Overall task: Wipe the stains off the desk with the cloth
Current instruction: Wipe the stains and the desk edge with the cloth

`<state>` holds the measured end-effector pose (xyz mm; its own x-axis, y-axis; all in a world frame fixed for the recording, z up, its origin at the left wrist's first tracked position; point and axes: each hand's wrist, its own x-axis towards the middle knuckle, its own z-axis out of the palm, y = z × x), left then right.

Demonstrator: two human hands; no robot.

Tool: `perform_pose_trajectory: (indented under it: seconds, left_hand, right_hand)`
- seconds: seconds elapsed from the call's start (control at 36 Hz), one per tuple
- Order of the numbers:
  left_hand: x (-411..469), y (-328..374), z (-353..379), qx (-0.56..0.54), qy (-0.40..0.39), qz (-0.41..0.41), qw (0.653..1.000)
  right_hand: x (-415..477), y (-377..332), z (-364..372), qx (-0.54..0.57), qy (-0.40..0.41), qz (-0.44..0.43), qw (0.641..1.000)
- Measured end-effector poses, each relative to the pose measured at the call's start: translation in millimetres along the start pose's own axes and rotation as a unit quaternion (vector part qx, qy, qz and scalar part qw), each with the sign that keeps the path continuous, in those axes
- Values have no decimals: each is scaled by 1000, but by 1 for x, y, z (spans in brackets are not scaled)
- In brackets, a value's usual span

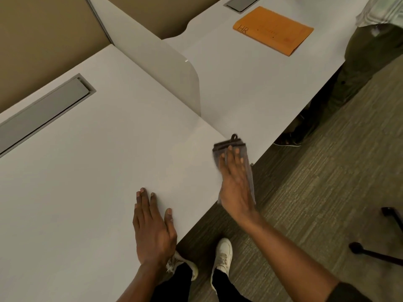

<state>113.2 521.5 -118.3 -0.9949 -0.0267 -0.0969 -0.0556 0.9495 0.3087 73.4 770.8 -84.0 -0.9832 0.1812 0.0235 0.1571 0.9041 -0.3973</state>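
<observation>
Cloth (244,155) — grey, folded, with dark bands and a small dark loop at its far end — lay under the right hand (236,188) at the front edge of the white desk (87,171), close to where that desk met the next one. The right hand was spread flat on top of it, fingers extended and pressing down rather than curled around it; part of the cloth hung past the desk edge over the carpet (327,171), and both hand and cloth were blurred, so the weave and any label could not be read. The left hand (152,227) rested palm-down on the bare desk near the front edge, fingers wide and holding nothing. No stains could be made out on the surface around either hand. The only legible writing was "HR", handwritten on a corner of an orange envelope (273,30) lying on the neighbouring desk; the fainter print across its face was too small to read. A low grey divider panel (170,68) stood between the two desks. A grey cable hatch (43,112) was set into the near desk, cut off at the left edge. Below the desk edge, white shoes (223,256) showed — the left one partly hidden by the left hand. Another person (366,62) at the upper right was cut off by the frame.
</observation>
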Motion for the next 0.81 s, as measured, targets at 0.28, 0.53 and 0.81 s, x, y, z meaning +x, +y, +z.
perform_pose_trajectory:
  seconds: [0.28,0.53,0.81]
  left_hand:
    - [0,6,-6,-12,1,0,1000]
    - [-1,4,-6,-11,5,5,1000]
    - [-1,8,-8,-15,5,-1,1000]
  right_hand:
    - [-5,7,0,26,17,-28,999]
    - [64,32,-15,-1,16,14,1000]
    - [-44,-11,25,56,-28,-163,985]
